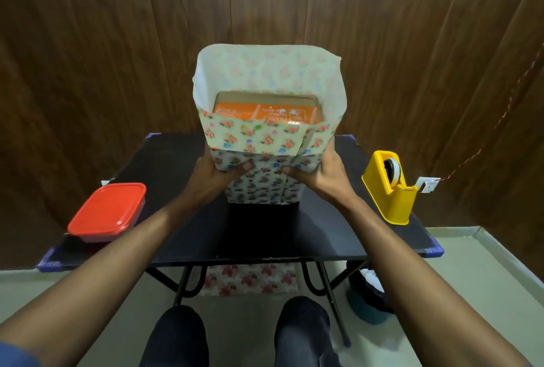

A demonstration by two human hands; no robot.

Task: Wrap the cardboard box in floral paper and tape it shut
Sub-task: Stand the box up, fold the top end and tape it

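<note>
Bare forearms, a blue sleeve at the left edge, dark trousers over the knees

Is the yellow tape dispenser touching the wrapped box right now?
Apart. The head view shows bare black table between the yellow tape dispenser and the floral paper around the cardboard box, with the right hand in between.
</note>
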